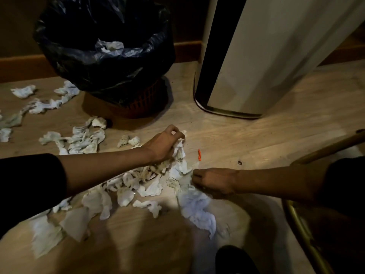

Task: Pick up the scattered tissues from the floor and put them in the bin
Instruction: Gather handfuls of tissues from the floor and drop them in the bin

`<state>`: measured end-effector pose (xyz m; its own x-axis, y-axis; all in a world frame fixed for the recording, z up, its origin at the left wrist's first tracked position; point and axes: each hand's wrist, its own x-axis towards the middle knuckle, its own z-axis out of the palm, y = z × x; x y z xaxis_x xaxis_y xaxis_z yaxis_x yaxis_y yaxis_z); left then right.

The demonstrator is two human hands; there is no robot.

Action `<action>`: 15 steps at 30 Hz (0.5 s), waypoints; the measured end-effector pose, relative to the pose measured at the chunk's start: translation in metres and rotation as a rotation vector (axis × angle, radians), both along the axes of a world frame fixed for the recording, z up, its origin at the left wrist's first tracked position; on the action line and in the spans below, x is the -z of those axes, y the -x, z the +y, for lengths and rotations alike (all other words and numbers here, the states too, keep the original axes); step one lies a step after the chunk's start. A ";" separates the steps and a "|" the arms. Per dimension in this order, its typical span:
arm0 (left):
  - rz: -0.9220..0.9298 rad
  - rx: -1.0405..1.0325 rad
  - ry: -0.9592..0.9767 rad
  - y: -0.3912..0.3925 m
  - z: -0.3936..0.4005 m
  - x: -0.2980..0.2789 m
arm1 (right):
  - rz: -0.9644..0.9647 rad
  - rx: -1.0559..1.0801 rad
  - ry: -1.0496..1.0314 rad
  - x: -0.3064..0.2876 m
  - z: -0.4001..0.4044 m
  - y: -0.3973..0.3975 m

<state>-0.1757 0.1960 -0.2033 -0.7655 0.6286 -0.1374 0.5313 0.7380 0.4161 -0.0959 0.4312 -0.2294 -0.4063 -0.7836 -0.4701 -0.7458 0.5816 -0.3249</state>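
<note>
White crumpled tissues (146, 180) lie heaped at centre frame on the wooden floor (256, 139), with further pieces strewn toward the left edge and lower left. Head view, the only one supplied: the left hand (164, 145) reaches in from the left, its fingers (174, 131) closed around a bunch of tissue at the top of the heap. The right hand (215, 180) enters from the right, fingers curled on the heap's right edge, pinching tissue as far as can be told. The bin (102, 56), lined with a black bag, stands at upper left, near the heap; one tissue shows inside it. A pale upright appliance (246, 62) stands at upper right.

Assessment: the gathering step is in hand and most of the litter remains. The next move calls for lifting both handfuls together and carrying them up over the bin's rim without shedding loose pieces.
</note>
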 end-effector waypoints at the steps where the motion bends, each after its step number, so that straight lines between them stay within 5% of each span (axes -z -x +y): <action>1: 0.011 0.008 0.003 -0.001 0.000 -0.002 | -0.017 0.018 0.004 -0.001 0.001 0.000; 7: 0.009 -0.017 -0.022 -0.006 -0.014 -0.017 | -0.018 0.254 0.109 -0.032 0.002 0.036; 15: -0.122 0.088 0.071 -0.052 -0.040 -0.012 | 0.223 0.103 0.024 -0.022 -0.032 0.045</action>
<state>-0.1238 0.1561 -0.1914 -0.6830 0.6778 -0.2721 0.5439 0.7207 0.4298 -0.1412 0.3993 -0.2078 -0.5764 -0.7422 -0.3419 -0.7376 0.6526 -0.1733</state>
